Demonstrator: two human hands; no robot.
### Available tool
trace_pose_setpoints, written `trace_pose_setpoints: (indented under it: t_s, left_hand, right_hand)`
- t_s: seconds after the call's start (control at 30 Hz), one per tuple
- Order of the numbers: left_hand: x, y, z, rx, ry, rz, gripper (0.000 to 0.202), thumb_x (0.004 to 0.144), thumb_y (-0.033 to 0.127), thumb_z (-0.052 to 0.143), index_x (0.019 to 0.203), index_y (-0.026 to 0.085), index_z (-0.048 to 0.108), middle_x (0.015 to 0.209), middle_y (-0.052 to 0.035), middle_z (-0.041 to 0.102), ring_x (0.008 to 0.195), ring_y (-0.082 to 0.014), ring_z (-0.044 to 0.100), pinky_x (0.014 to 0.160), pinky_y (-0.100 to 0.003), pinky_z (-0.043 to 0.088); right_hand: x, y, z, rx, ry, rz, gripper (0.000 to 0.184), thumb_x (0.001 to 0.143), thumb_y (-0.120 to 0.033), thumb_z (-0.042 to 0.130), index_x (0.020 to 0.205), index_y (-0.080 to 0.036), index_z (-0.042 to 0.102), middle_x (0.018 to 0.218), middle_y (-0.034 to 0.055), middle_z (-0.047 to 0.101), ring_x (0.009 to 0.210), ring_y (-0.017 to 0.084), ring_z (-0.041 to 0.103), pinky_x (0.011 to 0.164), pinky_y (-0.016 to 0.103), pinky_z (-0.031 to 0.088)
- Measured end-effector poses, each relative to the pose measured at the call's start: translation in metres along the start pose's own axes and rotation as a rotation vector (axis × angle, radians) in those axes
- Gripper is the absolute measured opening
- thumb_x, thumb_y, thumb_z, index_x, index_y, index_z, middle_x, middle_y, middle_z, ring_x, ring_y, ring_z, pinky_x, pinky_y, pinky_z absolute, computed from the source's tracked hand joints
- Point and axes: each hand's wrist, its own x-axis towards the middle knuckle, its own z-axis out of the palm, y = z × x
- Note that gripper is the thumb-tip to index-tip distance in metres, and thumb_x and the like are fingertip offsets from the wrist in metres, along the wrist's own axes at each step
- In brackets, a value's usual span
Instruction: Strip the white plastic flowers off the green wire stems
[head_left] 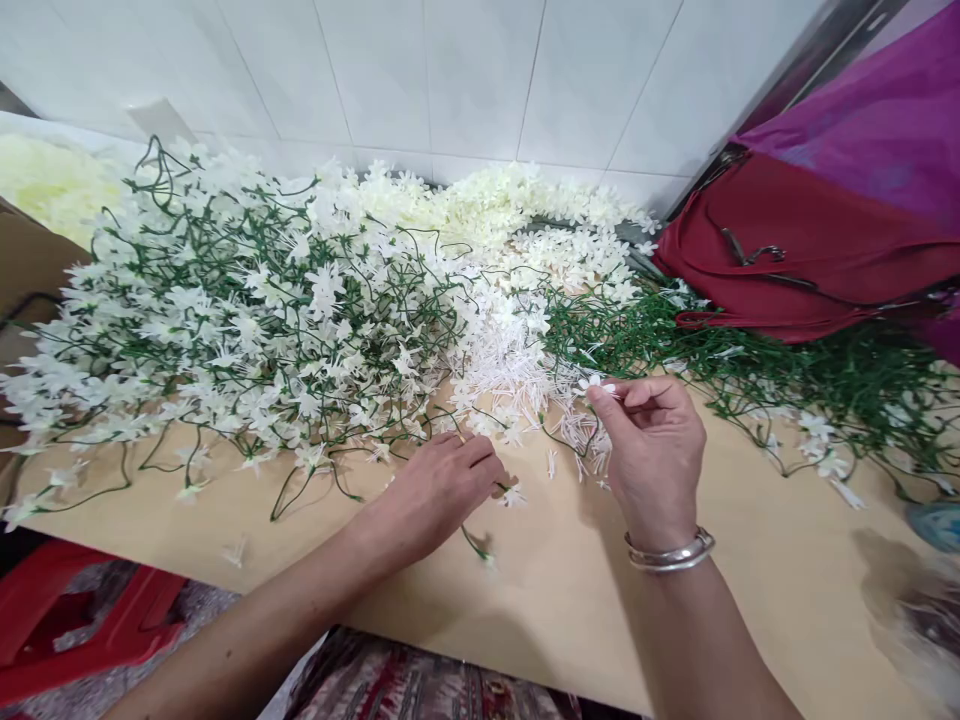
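My left hand [439, 487] rests on the wooden table [570, 590] and pinches a thin green stem [478, 545] with a small white flower [514, 495] at its tip. My right hand [654, 450], with a silver bangle on the wrist, holds a small white flower head [594, 382] between thumb and forefinger. Both hands sit just in front of a pile of loose white flower heads [510, 360].
A big heap of white flowers on green stems [225, 310] covers the table's left and back. Bare green stems [817, 385] lie to the right. A dark red bag [795, 250] stands at the back right, a red stool [82, 620] below left. White tiled wall behind.
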Motion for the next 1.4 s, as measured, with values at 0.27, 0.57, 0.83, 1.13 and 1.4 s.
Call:
trace_pose_setpoints:
  t_s: [0.27, 0.57, 0.83, 1.13, 1.4]
  left_hand:
    - [-0.031, -0.026, -0.090, 0.217, 0.320, -0.185, 0.018, 0.102, 0.024, 0.055, 0.112, 0.024, 0.069, 0.114, -0.0060, 0.073, 0.085, -0.0232, 0.067, 0.080, -0.040, 0.050]
    - [0.065, -0.004, -0.057, -0.049, 0.439, -0.209, 0.023, 0.102, 0.015, 0.051, 0.119, 0.014, 0.066, 0.125, -0.0132, 0.069, 0.106, -0.0262, 0.068, 0.090, -0.039, 0.054]
    - [0.150, -0.032, -0.022, 0.079, 0.264, -0.368, 0.016, 0.097, 0.008, 0.055, 0.104, 0.013, 0.070, 0.106, -0.0160, 0.071, 0.098, -0.0279, 0.068, 0.083, -0.037, 0.051]
    - [0.118, -0.041, -0.050, -0.153, 0.592, -0.323, 0.011, 0.097, 0.017, 0.057, 0.101, 0.017, 0.067, 0.096, -0.0082, 0.075, 0.087, -0.0218, 0.069, 0.075, -0.033, 0.048]
    - [0.093, -0.038, -0.051, -0.679, 0.680, -0.290, 0.005, 0.092, 0.021, 0.063, 0.092, 0.018, 0.067, 0.085, -0.0041, 0.074, 0.078, -0.0157, 0.068, 0.069, -0.026, 0.050]
  right_hand:
    - [0.002, 0.002, -0.001, 0.015, 0.044, 0.007, 0.032, 0.072, -0.023, 0.086, 0.075, -0.023, 0.054, 0.079, -0.0024, 0.062, 0.080, 0.016, 0.064, 0.078, 0.033, 0.053]
    - [0.004, 0.011, 0.001, -0.034, 0.097, 0.052, 0.032, 0.070, -0.028, 0.086, 0.075, -0.021, 0.055, 0.078, -0.0028, 0.061, 0.076, 0.015, 0.060, 0.077, 0.032, 0.050]
    - [0.006, 0.017, 0.002, -0.080, 0.058, 0.027, 0.032, 0.072, -0.032, 0.083, 0.074, -0.022, 0.053, 0.074, -0.0038, 0.059, 0.073, 0.015, 0.059, 0.074, 0.031, 0.049]
    - [0.004, 0.008, 0.000, -0.052, 0.056, 0.029, 0.030, 0.074, -0.027, 0.083, 0.074, -0.021, 0.054, 0.076, -0.0036, 0.060, 0.076, 0.015, 0.060, 0.077, 0.031, 0.048]
    - [0.000, 0.008, 0.005, -0.031, 0.004, 0.053, 0.030, 0.072, -0.027, 0.083, 0.074, -0.022, 0.054, 0.076, -0.0028, 0.062, 0.077, 0.016, 0.062, 0.078, 0.032, 0.050]
